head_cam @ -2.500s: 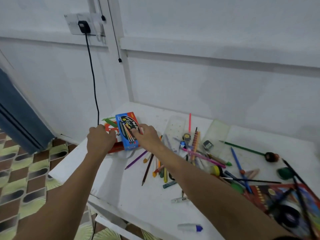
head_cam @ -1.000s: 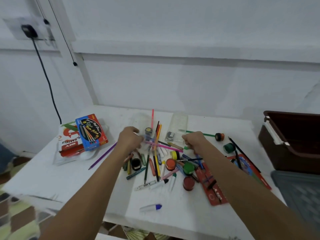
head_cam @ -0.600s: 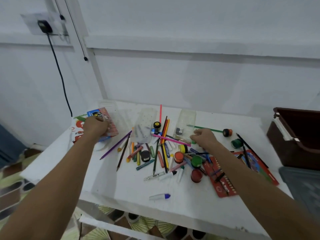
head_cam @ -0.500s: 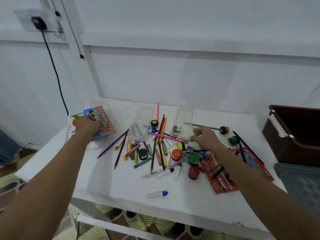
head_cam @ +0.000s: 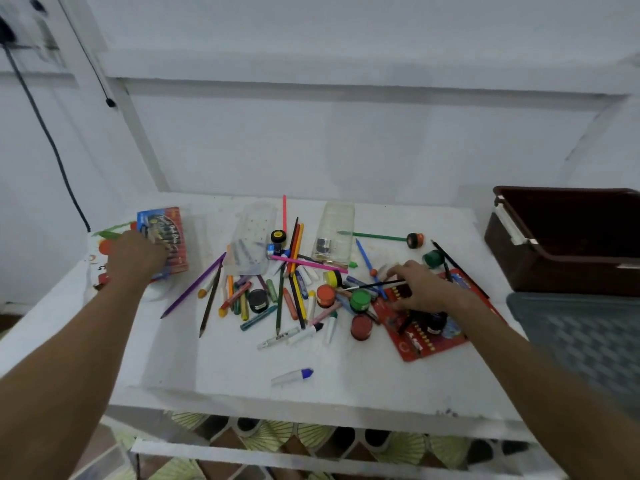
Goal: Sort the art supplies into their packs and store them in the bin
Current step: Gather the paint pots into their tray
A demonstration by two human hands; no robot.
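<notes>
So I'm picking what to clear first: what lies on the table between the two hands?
In the head view, between left hand and right hand lies the loose clutter: purple pencil, clear case, orange paint pot.

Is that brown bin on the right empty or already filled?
Empty as far as visible: the brown bin shows only dark interior; all supplies lie on the table.

A plain room in a home, by the look of it. A white table (head_cam: pixel 194 362) stands against bare white painted walls, with patterned floor tiles (head_cam: pixel 311 436) showing below its front edge. Left of the table and above it, a black cable (head_cam: pixel 52 147) runs down the wall.
</notes>
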